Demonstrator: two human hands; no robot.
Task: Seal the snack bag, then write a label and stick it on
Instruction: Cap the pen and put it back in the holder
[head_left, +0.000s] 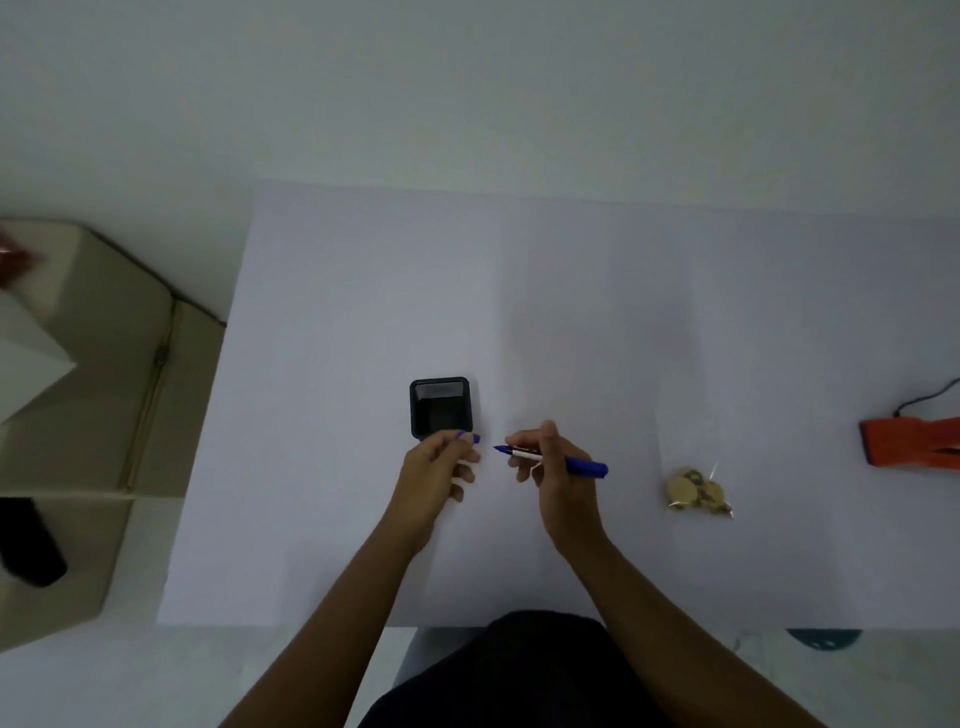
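Note:
My right hand (545, 465) grips a blue marker (584, 466) with its tip bared and pointing left. My left hand (439, 462) pinches the marker's blue cap (470, 438), a short gap away from the tip. Both hands hover over the white table (571, 312), just in front of a small black square holder (440, 406). To the right lies a clear snack bag (696, 491) with round golden biscuits inside. I see no label.
An orange heat sealer (909, 441) with a black cord sits at the table's right edge. To the left of the table there is a beige cabinet (104, 364) with a black object (31, 545) on it.

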